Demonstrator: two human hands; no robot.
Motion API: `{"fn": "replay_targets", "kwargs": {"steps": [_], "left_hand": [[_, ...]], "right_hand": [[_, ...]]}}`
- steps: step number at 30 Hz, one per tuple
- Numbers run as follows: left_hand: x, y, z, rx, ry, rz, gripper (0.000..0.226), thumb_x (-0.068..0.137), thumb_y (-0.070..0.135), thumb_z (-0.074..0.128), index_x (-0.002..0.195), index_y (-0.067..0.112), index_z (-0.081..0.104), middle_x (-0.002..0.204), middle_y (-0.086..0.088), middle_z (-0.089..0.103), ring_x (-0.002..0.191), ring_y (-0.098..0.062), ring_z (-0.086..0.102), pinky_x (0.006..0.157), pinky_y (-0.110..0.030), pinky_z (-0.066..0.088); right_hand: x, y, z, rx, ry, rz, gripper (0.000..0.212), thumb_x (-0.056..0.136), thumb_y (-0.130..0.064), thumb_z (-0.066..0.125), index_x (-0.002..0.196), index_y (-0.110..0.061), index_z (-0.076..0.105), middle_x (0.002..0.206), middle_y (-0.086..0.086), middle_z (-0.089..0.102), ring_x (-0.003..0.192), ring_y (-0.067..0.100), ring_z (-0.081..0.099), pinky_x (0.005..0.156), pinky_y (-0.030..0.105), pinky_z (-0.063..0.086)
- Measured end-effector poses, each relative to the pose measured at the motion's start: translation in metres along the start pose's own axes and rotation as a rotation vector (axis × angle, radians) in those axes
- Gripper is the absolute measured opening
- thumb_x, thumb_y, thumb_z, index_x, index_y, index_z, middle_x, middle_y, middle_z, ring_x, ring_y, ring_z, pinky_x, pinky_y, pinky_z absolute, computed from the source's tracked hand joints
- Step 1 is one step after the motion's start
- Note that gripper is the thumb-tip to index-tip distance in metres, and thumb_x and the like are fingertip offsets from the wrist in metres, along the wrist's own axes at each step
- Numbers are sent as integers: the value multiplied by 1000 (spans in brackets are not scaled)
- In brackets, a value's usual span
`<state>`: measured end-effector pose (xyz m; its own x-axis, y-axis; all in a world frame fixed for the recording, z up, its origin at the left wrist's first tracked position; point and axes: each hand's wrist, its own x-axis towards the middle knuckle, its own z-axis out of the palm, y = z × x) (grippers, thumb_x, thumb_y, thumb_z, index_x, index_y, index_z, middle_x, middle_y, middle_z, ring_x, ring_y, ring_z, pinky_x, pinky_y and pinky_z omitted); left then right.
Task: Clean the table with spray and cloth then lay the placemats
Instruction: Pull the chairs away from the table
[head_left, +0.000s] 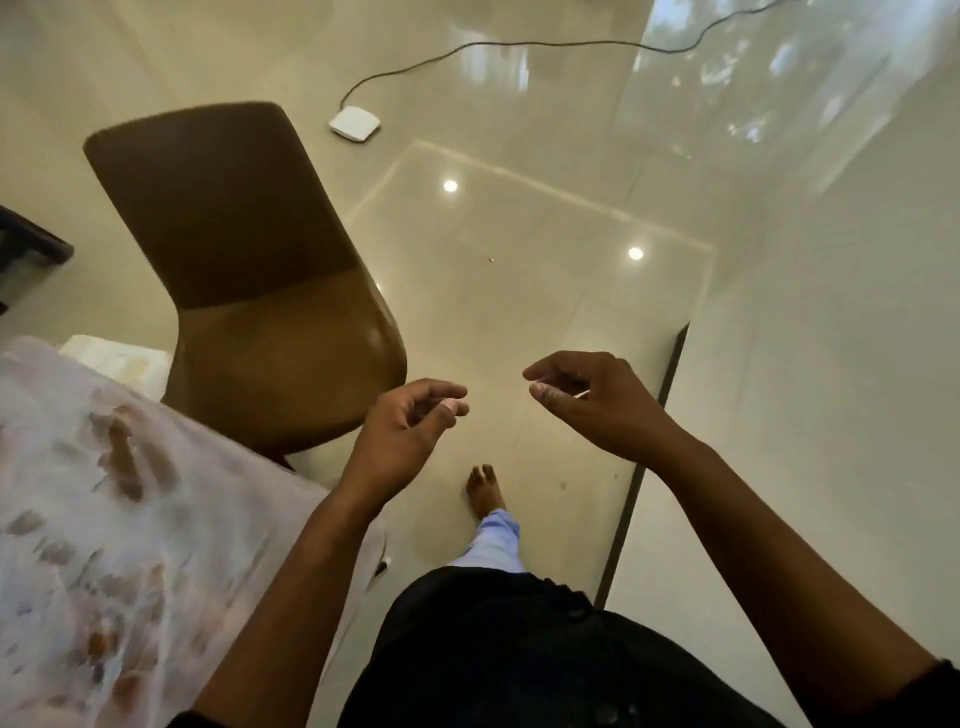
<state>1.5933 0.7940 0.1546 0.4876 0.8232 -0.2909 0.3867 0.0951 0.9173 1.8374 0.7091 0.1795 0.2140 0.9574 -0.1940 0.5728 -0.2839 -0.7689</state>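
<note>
Dark clothing fills the bottom centre of the frame, with both bare forearms reaching up from it. At centre, the left hand (410, 415) hangs with loosely curled fingers and grasps nothing. The right hand (582, 397) is curled too, and a thin pale sliver shows at its fingers; I cannot tell whether it pinches something.

Neither spray nor cloth is in view. A table (104, 519) under a flower-printed cover lies at lower left, beside the left forearm.

Risks, as I judge them: the bare foot (484, 491) could slip on the glossy tiled floor (519, 312), and the brown chair (249, 270) stands close enough to knock.

At upper centre a white device (355, 122) trails a dark cable (519, 47) that could catch a foot. A pale wall (831, 364) runs down the right side.
</note>
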Motion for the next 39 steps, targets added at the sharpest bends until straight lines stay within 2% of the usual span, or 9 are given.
{"fn": "replay_targets", "kwargs": {"steps": [6, 10, 14, 17, 23, 28, 34, 37, 39], "left_hand": [[112, 27, -16, -19, -5, -62, 22, 109, 17, 60, 121, 25, 76, 110, 6, 81, 104, -5, 75, 93, -29, 60], [207, 54, -39, -33, 41, -71, 22, 108, 14, 61, 120, 23, 76, 110, 2, 81, 105, -11, 76, 92, -28, 60], [273, 74, -59, -80, 120, -93, 21, 108, 11, 61, 121, 16, 77, 108, -1, 82, 101, -9, 77, 79, -13, 57], [321, 83, -76, -54, 188, -90, 21, 107, 11, 62, 119, 19, 77, 108, -1, 82, 100, -5, 77, 80, -10, 56], [397, 99, -102, -151, 431, -176, 21, 108, 14, 62, 123, 18, 76, 111, 2, 81, 105, -6, 76, 85, -15, 59], [441, 104, -121, -287, 624, -301, 21, 108, 21, 63, 121, 27, 77, 109, 10, 82, 109, -9, 76, 93, -28, 61], [480, 104, -147, -442, 877, -368, 19, 108, 15, 62, 114, 23, 78, 104, 3, 84, 99, -7, 78, 77, -16, 57], [494, 89, -172, -505, 997, -416, 20, 107, 7, 61, 111, 15, 79, 101, -3, 83, 82, 0, 75, 67, -11, 52], [500, 71, -194, -522, 1050, -442, 21, 107, 12, 62, 108, 23, 79, 98, 4, 84, 82, 2, 74, 66, -10, 50]], "right_hand": [[121, -6, -36, 1, -67, -7, 18, 98, -32, 70, 114, -29, 76, 98, -13, 75, 88, -1, 69, 79, 23, 57], [232, -18, -64, -11, -94, -61, 18, 98, -32, 69, 114, -26, 76, 98, -11, 75, 87, -1, 68, 76, 21, 54], [322, -28, -76, 8, -136, -86, 13, 97, -30, 70, 108, -29, 76, 94, -10, 75, 84, 1, 68, 75, 21, 52], [390, -35, -80, -34, -221, -153, 14, 97, -30, 70, 109, -27, 76, 94, -11, 75, 82, 0, 68, 75, 22, 52], [531, -68, -84, -112, -418, -338, 16, 97, -29, 70, 111, -25, 77, 93, -12, 75, 84, 2, 69, 79, 30, 59], [629, -109, -78, -200, -653, -517, 15, 97, -29, 70, 110, -26, 77, 95, -12, 76, 84, 2, 69, 80, 32, 59], [721, -180, -27, -324, -866, -747, 14, 97, -29, 69, 109, -28, 76, 96, -12, 76, 85, 3, 68, 82, 32, 57], [750, -219, 16, -351, -960, -867, 16, 98, -27, 69, 111, -24, 77, 98, -14, 74, 84, -1, 66, 78, 24, 55], [762, -245, 48, -365, -1025, -909, 17, 99, -27, 68, 114, -22, 76, 103, -11, 75, 87, 0, 66, 76, 20, 52]]}}
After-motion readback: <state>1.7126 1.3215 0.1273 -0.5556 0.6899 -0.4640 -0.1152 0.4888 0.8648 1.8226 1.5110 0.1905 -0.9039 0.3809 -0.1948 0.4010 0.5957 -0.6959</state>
